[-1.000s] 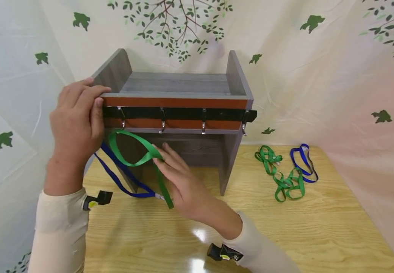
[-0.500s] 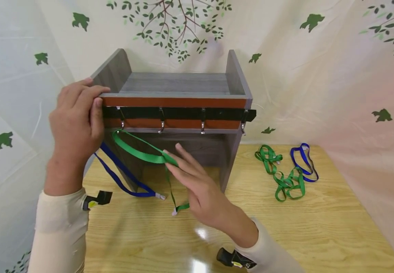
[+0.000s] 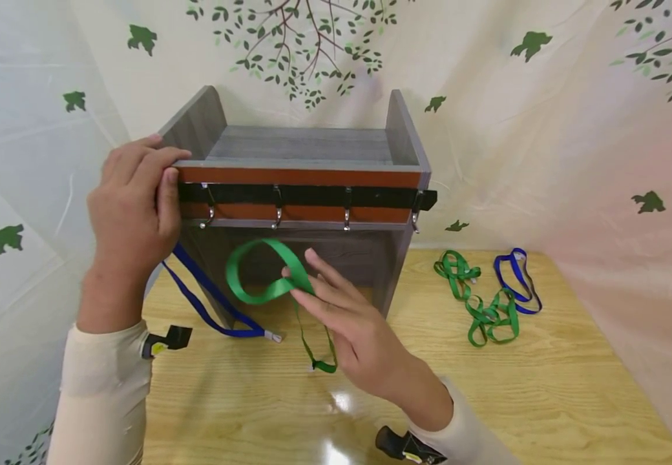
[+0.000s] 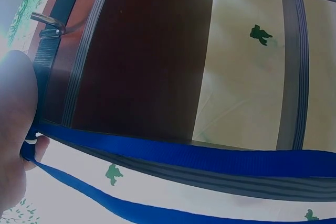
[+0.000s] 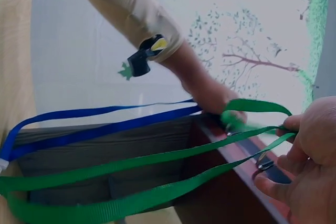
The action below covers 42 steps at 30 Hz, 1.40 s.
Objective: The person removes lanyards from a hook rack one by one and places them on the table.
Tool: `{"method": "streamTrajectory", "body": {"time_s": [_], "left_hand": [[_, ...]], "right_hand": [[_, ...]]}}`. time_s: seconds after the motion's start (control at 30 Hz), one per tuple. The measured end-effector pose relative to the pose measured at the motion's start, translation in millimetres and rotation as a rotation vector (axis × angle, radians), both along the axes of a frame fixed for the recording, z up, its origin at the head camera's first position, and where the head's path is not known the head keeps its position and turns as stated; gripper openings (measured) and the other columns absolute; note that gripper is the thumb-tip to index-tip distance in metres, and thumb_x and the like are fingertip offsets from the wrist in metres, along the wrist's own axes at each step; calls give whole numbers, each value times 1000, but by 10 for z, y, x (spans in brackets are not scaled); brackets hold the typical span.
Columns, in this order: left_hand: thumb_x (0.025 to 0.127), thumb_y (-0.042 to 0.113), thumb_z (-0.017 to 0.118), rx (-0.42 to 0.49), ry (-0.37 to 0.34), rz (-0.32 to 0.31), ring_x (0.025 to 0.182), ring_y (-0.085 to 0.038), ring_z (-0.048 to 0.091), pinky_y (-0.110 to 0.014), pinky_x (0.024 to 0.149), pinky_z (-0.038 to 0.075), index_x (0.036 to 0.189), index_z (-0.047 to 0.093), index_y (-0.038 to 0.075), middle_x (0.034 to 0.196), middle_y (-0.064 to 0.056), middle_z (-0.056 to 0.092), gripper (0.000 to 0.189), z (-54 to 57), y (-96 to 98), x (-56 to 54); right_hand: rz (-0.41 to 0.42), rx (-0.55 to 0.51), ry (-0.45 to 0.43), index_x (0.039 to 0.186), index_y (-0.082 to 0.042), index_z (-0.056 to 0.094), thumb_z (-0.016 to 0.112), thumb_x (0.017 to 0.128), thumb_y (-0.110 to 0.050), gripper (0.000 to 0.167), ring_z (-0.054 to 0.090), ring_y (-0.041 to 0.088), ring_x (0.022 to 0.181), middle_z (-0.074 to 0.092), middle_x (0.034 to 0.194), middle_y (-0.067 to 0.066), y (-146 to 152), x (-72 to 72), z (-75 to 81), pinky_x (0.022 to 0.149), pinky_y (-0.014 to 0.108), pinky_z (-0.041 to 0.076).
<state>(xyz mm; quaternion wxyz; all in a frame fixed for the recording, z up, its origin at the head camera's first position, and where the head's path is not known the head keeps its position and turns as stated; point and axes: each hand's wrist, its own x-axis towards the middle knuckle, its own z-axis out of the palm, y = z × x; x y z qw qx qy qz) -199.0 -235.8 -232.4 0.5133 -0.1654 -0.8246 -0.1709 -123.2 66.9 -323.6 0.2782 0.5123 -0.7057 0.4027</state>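
Two hands are at a small grey shelf (image 3: 301, 143). At left, the left hand (image 3: 132, 200) grips its near corner, seemingly to steady it; a blue lanyard (image 3: 243, 333) hangs from beneath that hand. At centre, the right hand (image 3: 359, 323) pinches a green lanyard (image 3: 254, 299) below metal hooks (image 3: 278, 216), apparently keeping its loop spread. Far right, two bunched green lanyards (image 3: 490, 315) and another blue lanyard (image 3: 526, 278) lie on the table (image 3: 574, 361).

Left fingers (image 3: 148, 168) curl forward; right fingers (image 3: 325, 312) pinch, pointing forward-left.
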Motion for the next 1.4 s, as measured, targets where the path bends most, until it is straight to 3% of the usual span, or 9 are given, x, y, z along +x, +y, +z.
{"method": "streamTrajectory", "body": {"time_s": [0.23, 0.4, 0.57, 0.77, 0.93, 1.1, 1.2, 1.33, 1.4], "left_hand": [[109, 35, 44, 1, 11, -7, 132, -35, 65, -63, 102, 56, 125, 74, 5, 119, -21, 73, 46, 4, 6, -4], [108, 33, 45, 1, 12, -7, 132, -36, 65, -64, 100, 56, 124, 74, 5, 119, -22, 73, 43, 1, 4, 1], [108, 35, 43, -14, 2, 1, 133, -36, 64, -64, 101, 56, 125, 74, 5, 120, -22, 73, 47, 1, 3, 2], [108, 37, 41, -12, 2, -4, 133, -35, 64, -62, 103, 55, 125, 74, 5, 119, -22, 73, 49, -3, 5, 0], [108, 37, 41, -14, 5, -1, 133, -36, 64, -62, 103, 56, 125, 74, 4, 120, -22, 73, 50, 2, 4, 3], [108, 38, 40, -16, 0, 4, 133, -36, 64, -64, 101, 56, 126, 73, 4, 121, -22, 73, 51, 1, 5, 6], [108, 38, 41, -11, 4, 2, 133, -35, 64, -63, 102, 56, 125, 74, 4, 120, -22, 74, 50, -1, 3, 4], [107, 38, 41, -6, 13, -1, 132, -35, 65, -63, 102, 56, 124, 74, 3, 120, -21, 74, 50, -2, 3, -2], [107, 37, 42, -3, 15, -2, 132, -35, 65, -62, 102, 56, 123, 74, 3, 120, -21, 74, 50, -1, 4, -2]], "right_hand": [[56, -61, 78, 142, 12, 59, 39, 95, 24, 52, 31, 34, 162, 55, 155, 24, 63, 21, 77, 129, 43, 34], [-7, -156, 82, 124, 7, 75, 48, 104, 11, 33, 46, 33, 155, 73, 131, 22, 145, -16, 117, 122, 42, 45], [-27, -228, 18, 110, 5, 80, 61, 99, 9, 23, 59, 33, 144, 80, 113, 22, 238, -73, 134, 111, 35, 55], [-161, -190, -164, 104, 2, 83, 74, 85, 12, 23, 68, 25, 111, 83, 103, 15, 365, -37, 124, 96, 26, 57], [-225, -172, -380, 106, -2, 84, 72, 90, 5, 20, 62, 11, 86, 82, 104, 12, 424, 22, 118, 71, 23, 54], [-167, -245, -683, 109, 3, 80, 69, 98, 0, 16, 61, 7, 64, 76, 105, 11, 476, 70, 129, 57, 27, 56], [-114, -266, -804, 110, 6, 78, 66, 101, -3, 18, 54, 7, 48, 72, 87, 1, 507, 70, 142, 44, 27, 47], [35, -320, -941, 110, 3, 76, 58, 106, -8, 21, 57, 4, 40, 65, 66, -6, 544, 68, 155, 32, 25, 33], [160, -361, -995, 111, -2, 75, 53, 109, -9, 23, 67, 6, 47, 70, 70, -4, 565, 74, 163, 30, 25, 32]]}}
